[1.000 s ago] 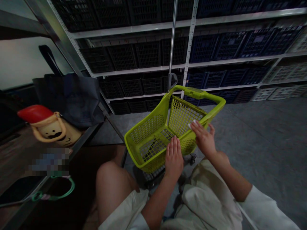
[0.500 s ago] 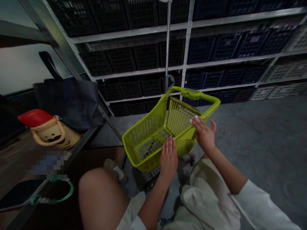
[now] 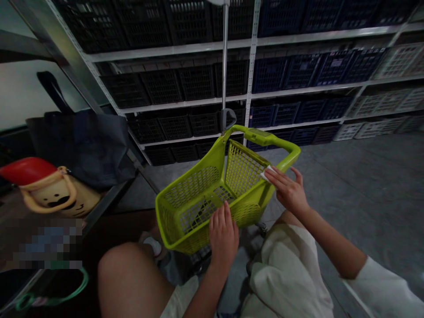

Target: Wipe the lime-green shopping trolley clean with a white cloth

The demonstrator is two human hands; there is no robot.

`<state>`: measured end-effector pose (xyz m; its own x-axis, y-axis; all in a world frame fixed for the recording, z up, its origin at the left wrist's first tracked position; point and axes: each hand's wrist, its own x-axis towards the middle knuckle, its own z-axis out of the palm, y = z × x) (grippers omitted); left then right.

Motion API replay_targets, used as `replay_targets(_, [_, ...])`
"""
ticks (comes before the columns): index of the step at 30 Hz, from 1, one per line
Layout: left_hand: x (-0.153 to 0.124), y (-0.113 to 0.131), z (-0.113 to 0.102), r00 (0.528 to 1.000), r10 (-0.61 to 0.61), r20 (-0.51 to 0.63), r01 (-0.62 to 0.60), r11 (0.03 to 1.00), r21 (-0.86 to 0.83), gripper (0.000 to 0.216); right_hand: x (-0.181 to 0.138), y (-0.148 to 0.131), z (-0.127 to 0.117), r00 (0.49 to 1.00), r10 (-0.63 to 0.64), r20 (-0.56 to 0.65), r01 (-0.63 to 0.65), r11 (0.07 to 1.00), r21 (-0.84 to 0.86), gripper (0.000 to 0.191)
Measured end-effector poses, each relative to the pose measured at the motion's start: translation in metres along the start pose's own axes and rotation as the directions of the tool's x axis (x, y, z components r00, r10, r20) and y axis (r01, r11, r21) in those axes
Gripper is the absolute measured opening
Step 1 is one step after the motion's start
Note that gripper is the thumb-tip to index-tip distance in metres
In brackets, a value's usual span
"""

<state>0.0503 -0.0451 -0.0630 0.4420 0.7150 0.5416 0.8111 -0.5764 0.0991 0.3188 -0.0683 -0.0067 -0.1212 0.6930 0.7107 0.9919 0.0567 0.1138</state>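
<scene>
A lime-green toy-sized shopping cart with a perforated plastic basket stands between my knees, its handle toward the far right. My left hand holds the near rim, its fingers bent over the edge and the thumb outside. Under the fingertips of my right hand is a small white wipe, perhaps a tissue, pressed on the rim close to the handle. Part of the wipe is hidden by those fingers. A grey-capped metal pole rises from the cart's far side.
Behind the cart, white metal racks hold rows of black, blue and pale crates. On a bench at left sit a dark tote bag and a cream bag with a red top. A green cord loop hangs by the bench edge.
The cart and both hands sit slightly lower in view; the cart and left hand shift left. My left fingers look more bent over the rim. The wipe stays near the handle, more of it showing.
</scene>
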Motion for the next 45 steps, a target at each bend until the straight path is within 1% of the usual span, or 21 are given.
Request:
replay_targets(2, [0.006, 0.006, -0.013, 0.992, -0.090, 0.084, 0.089, 0.996, 0.014, 0.059, -0.004, -0.012, -0.004, 1.000, 0.019, -0.008, -0.019, 1.000, 0.007, 0.068])
replay_targets(4, [0.020, 0.017, -0.022, 0.981, -0.119, 0.153, 0.119, 0.993, 0.008, 0.065, -0.007, -0.033, -0.004, 1.000, 0.020, 0.013, -0.020, 0.999, 0.035, 0.069])
replay_targets(6, [0.040, 0.031, -0.023, 0.993, -0.039, 0.115, 0.046, 0.997, -0.060, 0.077, -0.010, -0.052, -0.004, 0.999, -0.020, 0.044, 0.017, 0.998, 0.068, 0.071])
replay_targets(8, [0.059, 0.044, -0.015, 0.989, 0.141, 0.042, -0.132, 0.977, -0.168, 0.086, -0.009, -0.057, -0.005, 0.993, -0.096, 0.069, 0.089, 0.991, 0.096, 0.073])
replay_targets(11, [0.078, 0.053, 0.005, 0.954, 0.293, -0.063, -0.299, 0.930, -0.211, 0.086, -0.003, -0.024, -0.013, 0.976, -0.188, 0.112, 0.177, 0.979, 0.098, 0.072])
replay_targets(13, [0.081, 0.052, 0.015, 0.907, 0.417, -0.062, -0.420, 0.881, -0.217, 0.082, 0.003, 0.015, -0.020, 0.984, -0.129, 0.122, 0.124, 0.991, 0.047, 0.070])
replay_targets(16, [0.080, 0.048, 0.019, 0.903, 0.430, -0.020, -0.422, 0.876, -0.233, 0.077, 0.011, 0.056, -0.025, 0.994, 0.105, 0.027, -0.103, 0.992, -0.078, 0.063])
replay_targets(18, [0.079, 0.048, 0.018, 0.912, 0.410, -0.015, -0.401, 0.884, -0.241, 0.076, 0.013, 0.051, -0.022, 0.985, 0.168, -0.035, -0.172, 0.977, -0.123, 0.059])
replay_targets(20, [0.080, 0.049, 0.018, 0.916, 0.399, -0.026, -0.393, 0.887, -0.241, 0.075, 0.011, 0.028, -0.017, 0.996, 0.085, -0.012, -0.086, 0.989, -0.118, 0.057])
replay_targets(22, [0.081, 0.049, 0.018, 0.917, 0.398, -0.035, -0.394, 0.887, -0.241, 0.074, 0.008, 0.009, -0.014, 0.996, -0.065, 0.067, 0.070, 0.995, -0.075, 0.058])
replay_targets(24, [0.082, 0.049, 0.019, 0.915, 0.403, -0.030, -0.397, 0.884, -0.246, 0.073, 0.009, 0.011, -0.017, 0.980, -0.153, 0.127, 0.159, 0.986, -0.040, 0.061])
replay_targets(26, [0.082, 0.049, 0.019, 0.915, 0.402, -0.016, -0.393, 0.885, -0.251, 0.073, 0.012, 0.035, -0.023, 0.988, -0.097, 0.121, 0.106, 0.992, -0.069, 0.065])
replay_targets(28, [0.082, 0.049, 0.018, 0.918, 0.397, -0.006, -0.387, 0.889, -0.244, 0.074, 0.017, 0.060, -0.027, 0.997, 0.067, 0.047, -0.060, 0.988, -0.141, 0.063])
replay_targets(30, [0.081, 0.050, 0.017, 0.918, 0.397, -0.015, -0.390, 0.894, -0.221, 0.078, 0.019, 0.066, -0.026, 0.982, 0.187, -0.033, -0.189, 0.963, -0.193, 0.059])
replay_targets(32, [0.081, 0.050, 0.016, 0.908, 0.418, -0.029, -0.416, 0.890, -0.189, 0.081, 0.018, 0.049, -0.020, 0.988, 0.153, -0.035, -0.157, 0.968, -0.195, 0.056])
replay_targets(35, [0.080, 0.049, 0.016, 0.876, 0.481, -0.021, -0.478, 0.863, -0.162, 0.079, 0.014, 0.022, -0.015, 0.995, -0.066, 0.072, 0.075, 0.989, -0.124, 0.057])
replay_targets(37, [0.078, 0.048, 0.015, 0.867, 0.498, -0.003, -0.491, 0.854, -0.174, 0.077, 0.014, 0.028, -0.018, 0.982, -0.141, 0.126, 0.153, 0.984, -0.088, 0.060])
replay_targets(39, [0.076, 0.049, 0.015, 0.878, 0.479, 0.009, -0.468, 0.860, -0.202, 0.078, 0.017, 0.051, -0.024, 0.992, -0.073, 0.106, 0.086, 0.989, -0.119, 0.061])
replay_targets(41, [0.074, 0.051, 0.014, 0.893, 0.450, 0.015, -0.434, 0.868, -0.240, 0.081, 0.021, 0.069, -0.028, 0.997, 0.075, 0.023, -0.069, 0.979, -0.189, 0.059])
replay_targets(43, [0.073, 0.054, 0.014, 0.904, 0.427, 0.020, -0.405, 0.871, -0.278, 0.083, 0.022, 0.066, -0.026, 0.986, 0.160, -0.049, -0.167, 0.956, -0.243, 0.054])
replay_targets(45, [0.072, 0.055, 0.013, 0.910, 0.414, 0.025, -0.387, 0.870, -0.305, 0.085, 0.019, 0.042, -0.020, 0.993, 0.112, -0.046, -0.120, 0.962, -0.244, 0.053])
